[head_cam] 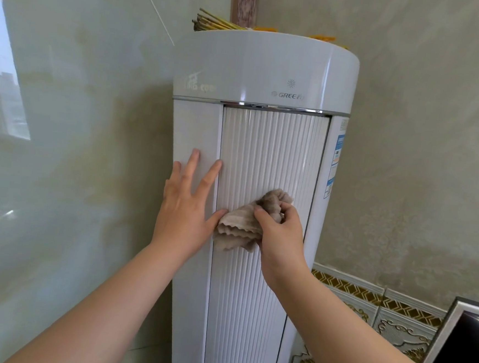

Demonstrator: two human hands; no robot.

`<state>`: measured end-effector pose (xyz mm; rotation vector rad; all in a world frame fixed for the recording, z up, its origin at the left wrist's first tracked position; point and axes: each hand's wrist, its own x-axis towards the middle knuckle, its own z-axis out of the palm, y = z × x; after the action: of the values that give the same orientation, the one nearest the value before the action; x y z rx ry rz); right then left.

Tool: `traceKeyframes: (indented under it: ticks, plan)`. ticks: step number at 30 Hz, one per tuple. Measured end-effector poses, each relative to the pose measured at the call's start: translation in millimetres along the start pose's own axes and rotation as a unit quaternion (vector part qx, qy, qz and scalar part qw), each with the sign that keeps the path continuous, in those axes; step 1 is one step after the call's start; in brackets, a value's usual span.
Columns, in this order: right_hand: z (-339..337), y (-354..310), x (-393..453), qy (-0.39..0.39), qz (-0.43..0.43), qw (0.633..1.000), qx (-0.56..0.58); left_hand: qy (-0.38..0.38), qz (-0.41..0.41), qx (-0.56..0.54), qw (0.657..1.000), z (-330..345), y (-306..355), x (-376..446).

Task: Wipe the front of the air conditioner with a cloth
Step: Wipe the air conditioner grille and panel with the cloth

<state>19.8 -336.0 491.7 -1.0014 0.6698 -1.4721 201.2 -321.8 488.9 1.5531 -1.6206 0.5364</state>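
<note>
So the air conditioner (265, 68) was one of those tall white floor-standing units tucked into the corner of the room, with a glossy top section carrying a GREE logo (289, 95) and a long ribbed panel (266, 154) running down the middle of its front. The left hand (186, 205) was open, fingers spread, pressed flat against the smooth white strip along the left edge of the front, with its thumb touching the cloth (246, 225). The right hand (281, 236) was closed around that cloth, a bunched-up beige rag, and held it against the ribbed panel around mid-height of what I could see, closer to the panel's left edge than its right. Part of the rag poked up above the fingers and a wavy folded part hung down below the thumb.

Some dried stalks (213, 23) lay on the top of the unit, sticking out toward the left, with something yellow beside them that I couldn't make out. A blue label (336, 160) was stuck on the right side of the unit. Down in the bottom right corner there was a dark screen (466, 345) with a silver frame, leaning near the ornate gold-patterned wall tiles (366, 303).
</note>
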Motion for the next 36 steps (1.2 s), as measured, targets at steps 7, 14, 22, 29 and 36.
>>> traceKeyframes:
  ticks: [7,14,22,29,36]
  plan:
    - [11,-19,5,-0.007,-0.028,1.000,0.001,-0.022,0.003,-0.003,1.000,-2,0,-3]
    - [26,-49,14,-0.030,-0.062,0.998,-0.011,-0.013,0.003,0.010,1.000,-3,0,-4]
    - [38,-78,22,-0.048,-0.091,0.994,-0.040,0.024,-0.018,-0.002,1.000,-14,5,12]
    - [53,-114,34,-0.059,-0.177,0.965,-0.182,0.002,-0.029,-0.001,1.000,-10,11,21]
    - [58,-121,35,-0.083,-0.299,0.885,-0.346,-0.005,-0.025,0.003,1.000,-10,8,20]
